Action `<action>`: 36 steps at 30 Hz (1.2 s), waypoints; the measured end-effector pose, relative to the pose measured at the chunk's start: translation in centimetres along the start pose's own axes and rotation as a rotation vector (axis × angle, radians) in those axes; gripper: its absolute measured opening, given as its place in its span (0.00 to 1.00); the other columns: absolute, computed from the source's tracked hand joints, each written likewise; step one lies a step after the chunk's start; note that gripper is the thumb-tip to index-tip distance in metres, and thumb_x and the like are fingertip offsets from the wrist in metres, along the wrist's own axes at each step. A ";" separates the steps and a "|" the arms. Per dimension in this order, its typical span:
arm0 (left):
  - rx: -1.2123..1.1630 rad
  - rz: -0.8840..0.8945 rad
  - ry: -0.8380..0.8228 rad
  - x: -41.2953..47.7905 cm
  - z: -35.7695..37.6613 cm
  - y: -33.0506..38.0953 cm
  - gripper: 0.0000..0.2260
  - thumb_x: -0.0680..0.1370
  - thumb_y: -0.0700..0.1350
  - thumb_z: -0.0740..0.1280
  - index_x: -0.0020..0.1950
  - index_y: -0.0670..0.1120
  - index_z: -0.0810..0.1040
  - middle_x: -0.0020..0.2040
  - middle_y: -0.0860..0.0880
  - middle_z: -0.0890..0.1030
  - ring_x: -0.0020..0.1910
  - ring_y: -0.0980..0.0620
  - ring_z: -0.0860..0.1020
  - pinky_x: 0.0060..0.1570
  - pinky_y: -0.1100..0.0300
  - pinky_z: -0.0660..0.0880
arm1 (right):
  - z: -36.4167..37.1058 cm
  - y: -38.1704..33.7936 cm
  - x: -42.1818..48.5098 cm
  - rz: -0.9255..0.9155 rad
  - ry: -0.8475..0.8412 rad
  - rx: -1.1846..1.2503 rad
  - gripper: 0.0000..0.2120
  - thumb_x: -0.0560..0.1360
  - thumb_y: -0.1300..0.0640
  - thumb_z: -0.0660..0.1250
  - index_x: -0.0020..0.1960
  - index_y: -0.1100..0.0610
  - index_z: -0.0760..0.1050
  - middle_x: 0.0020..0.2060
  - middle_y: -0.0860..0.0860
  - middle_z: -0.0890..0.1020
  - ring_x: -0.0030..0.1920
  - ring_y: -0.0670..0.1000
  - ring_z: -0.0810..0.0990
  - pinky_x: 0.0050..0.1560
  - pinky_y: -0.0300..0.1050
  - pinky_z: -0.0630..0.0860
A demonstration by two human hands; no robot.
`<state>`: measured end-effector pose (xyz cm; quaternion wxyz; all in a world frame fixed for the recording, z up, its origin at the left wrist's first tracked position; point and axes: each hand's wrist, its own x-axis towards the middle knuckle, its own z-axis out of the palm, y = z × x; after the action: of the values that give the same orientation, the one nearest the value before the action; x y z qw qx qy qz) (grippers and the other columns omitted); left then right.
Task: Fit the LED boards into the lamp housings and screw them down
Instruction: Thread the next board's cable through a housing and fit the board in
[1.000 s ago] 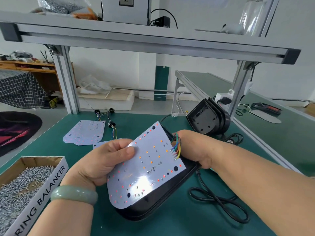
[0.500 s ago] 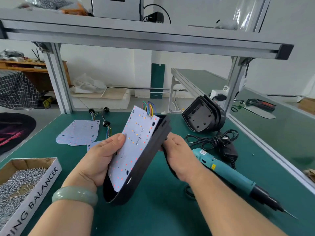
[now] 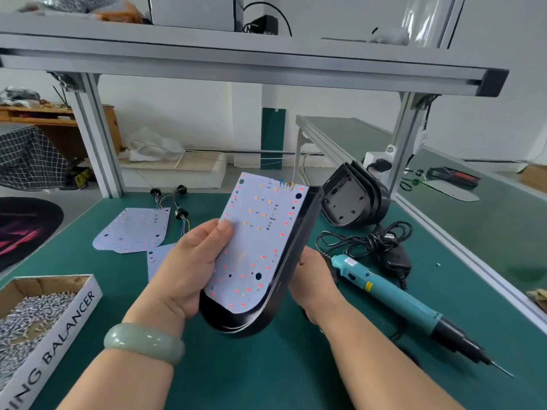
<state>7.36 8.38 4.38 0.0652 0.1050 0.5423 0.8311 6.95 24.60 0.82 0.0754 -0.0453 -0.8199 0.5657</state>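
Board (image 3: pixel 260 241) and housing (image 3: pixel 245 324) are up off the bench (image 3: pixel 266 374), tilted steeply on edge in front of us, the board lying in the housing's open face with its wires (image 3: pixel 286 184) at the 12 o'clock end. Our hands are apart, one on each long side. The left hand (image 3: pixel 189 270) grips the 9 o'clock edge with its thumb flat on the board's face, and the right hand (image 3: pixel 313 285) holds the housing from the 4 o'clock side, its fingers hidden behind the shell. We judge the board light and thin: stiff enough to keep its shape, but likely to flex if pressed mid-span. Its small LEDs and soldered wire joints look like the fragile parts. We would take it by the edges or bare white patches and never pull on the wires. The housing looks like rigid, glossy black plastic, heavier than the board and perhaps slick, so its rim is the safest hold. We cannot tell whether the board sits fully home. The screwdriver (image 3: pixel 393 297) lies at 3 o'clock, the box (image 3: pixel 68 329) of screws at 8 o'clock, spare boards (image 3: pixel 133 229) at 10 o'clock and stacked housings (image 3: pixel 352 199) at 1 o'clock.
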 end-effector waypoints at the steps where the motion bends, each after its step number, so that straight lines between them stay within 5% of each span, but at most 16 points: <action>1: 0.006 -0.003 0.000 0.0 0.1 0.0 0.11 0.71 0.49 0.65 0.38 0.47 0.85 0.40 0.44 0.85 0.34 0.49 0.84 0.31 0.58 0.79 | 0.0 0.3 0.2 0.022 0.003 0.023 0.12 0.77 0.61 0.56 0.45 0.61 0.79 0.41 0.50 0.85 0.38 0.51 0.77 0.42 0.48 0.78; 3: 0.012 -0.040 -0.006 0.0 0.0 -0.1 0.11 0.71 0.49 0.65 0.39 0.47 0.86 0.41 0.44 0.85 0.34 0.49 0.84 0.30 0.59 0.79 | -0.1 0.3 0.0 0.020 0.018 0.051 0.14 0.77 0.61 0.56 0.40 0.55 0.78 0.32 0.42 0.82 0.32 0.46 0.72 0.32 0.33 0.70; 5: 0.008 -0.086 -0.001 0.1 -0.2 -0.1 0.11 0.71 0.49 0.65 0.41 0.45 0.86 0.42 0.43 0.85 0.34 0.48 0.84 0.30 0.59 0.79 | -0.1 -0.1 -0.2 -0.067 -0.014 0.142 0.14 0.78 0.64 0.55 0.51 0.53 0.78 0.38 0.41 0.83 0.36 0.43 0.77 0.36 0.29 0.71; 8: -0.003 -0.140 0.021 0.2 -0.8 -0.5 0.12 0.69 0.48 0.66 0.46 0.41 0.84 0.43 0.41 0.85 0.35 0.47 0.83 0.32 0.56 0.80 | -0.7 -0.8 -0.1 -0.137 -0.108 0.618 0.15 0.80 0.67 0.56 0.64 0.61 0.75 0.55 0.50 0.83 0.54 0.48 0.80 0.55 0.38 0.76; 11: 0.015 -0.178 0.009 0.2 -0.8 -0.5 0.13 0.68 0.47 0.66 0.44 0.41 0.85 0.44 0.41 0.85 0.37 0.46 0.84 0.35 0.57 0.81 | -1.9 -1.7 -0.2 -0.068 -0.189 0.885 0.17 0.80 0.56 0.56 0.59 0.64 0.78 0.51 0.56 0.82 0.50 0.52 0.78 0.50 0.43 0.74; 13: 0.025 -0.182 -0.003 0.1 -0.9 -0.2 0.12 0.68 0.47 0.66 0.42 0.42 0.85 0.43 0.42 0.85 0.37 0.46 0.84 0.35 0.57 0.81 | -2.8 -2.2 -0.2 -0.021 -0.224 0.902 0.27 0.78 0.42 0.52 0.57 0.62 0.79 0.51 0.57 0.83 0.52 0.54 0.79 0.53 0.46 0.73; 16: 0.108 -0.109 -0.020 -0.1 -1.4 0.2 0.04 0.66 0.42 0.70 0.37 0.44 0.83 0.38 0.43 0.83 0.32 0.47 0.81 0.31 0.61 0.78 | -5.3 -3.8 0.6 -0.007 -0.261 0.711 0.32 0.71 0.34 0.58 0.59 0.59 0.79 0.49 0.52 0.85 0.50 0.50 0.83 0.48 0.44 0.77; 18: 0.158 -0.074 -0.029 -0.2 -1.4 0.3 0.07 0.65 0.44 0.68 0.37 0.41 0.82 0.37 0.41 0.81 0.32 0.46 0.79 0.32 0.62 0.75 | -6.8 -5.3 1.4 -0.042 -0.365 0.395 0.20 0.75 0.45 0.66 0.56 0.60 0.81 0.45 0.50 0.86 0.44 0.47 0.84 0.42 0.39 0.78; 21: 0.181 -0.003 0.003 -0.1 -1.2 0.2 0.26 0.59 0.49 0.70 0.46 0.29 0.75 0.40 0.37 0.77 0.36 0.44 0.74 0.34 0.59 0.70 | -7.8 -7.8 2.2 -0.084 -0.399 -0.153 0.10 0.78 0.55 0.66 0.46 0.61 0.82 0.41 0.54 0.84 0.38 0.49 0.80 0.44 0.45 0.77; 24: 0.134 0.027 0.004 -0.1 -1.3 0.5 0.18 0.61 0.47 0.69 0.42 0.34 0.77 0.36 0.39 0.77 0.32 0.46 0.75 0.32 0.61 0.71 | -7.0 -9.6 1.9 -0.124 -0.354 -0.609 0.13 0.76 0.52 0.67 0.33 0.55 0.77 0.27 0.47 0.79 0.28 0.46 0.73 0.33 0.40 0.71; 27: 0.169 0.044 -0.028 -0.4 -1.5 0.7 0.19 0.60 0.49 0.70 0.39 0.34 0.78 0.35 0.39 0.77 0.31 0.45 0.75 0.32 0.60 0.70 | -6.4 -10.5 1.7 -0.094 -0.354 -0.711 0.15 0.75 0.57 0.66 0.30 0.54 0.73 0.19 0.44 0.73 0.21 0.43 0.69 0.20 0.32 0.63; 31: 0.195 0.083 -0.095 -0.7 -1.2 0.9 0.18 0.64 0.46 0.70 0.39 0.30 0.76 0.34 0.38 0.77 0.31 0.45 0.75 0.32 0.61 0.70 | -6.5 -11.8 1.4 -0.096 -0.426 -0.710 0.11 0.76 0.60 0.65 0.35 0.52 0.76 0.35 0.48 0.81 0.36 0.49 0.77 0.39 0.41 0.73; 34: 0.175 0.116 -0.096 -0.8 -1.3 1.1 0.27 0.62 0.49 0.71 0.43 0.24 0.71 0.38 0.37 0.75 0.34 0.44 0.73 0.34 0.59 0.69 | -5.9 -11.5 0.9 -0.135 -0.368 -0.730 0.16 0.77 0.63 0.62 0.32 0.52 0.70 0.31 0.49 0.76 0.32 0.50 0.71 0.33 0.39 0.68; 36: 0.188 0.126 -0.109 -0.8 -1.4 1.3 0.29 0.62 0.51 0.71 0.43 0.25 0.70 0.37 0.38 0.75 0.33 0.44 0.74 0.33 0.59 0.70 | -5.3 -11.0 0.6 -0.165 -0.343 -0.687 0.19 0.79 0.67 0.57 0.32 0.52 0.63 0.39 0.54 0.73 0.40 0.51 0.70 0.42 0.44 0.72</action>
<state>7.78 6.44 4.97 0.0322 0.1893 0.6058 0.7721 7.41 25.71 12.97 -0.0368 0.0934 -0.9631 0.2496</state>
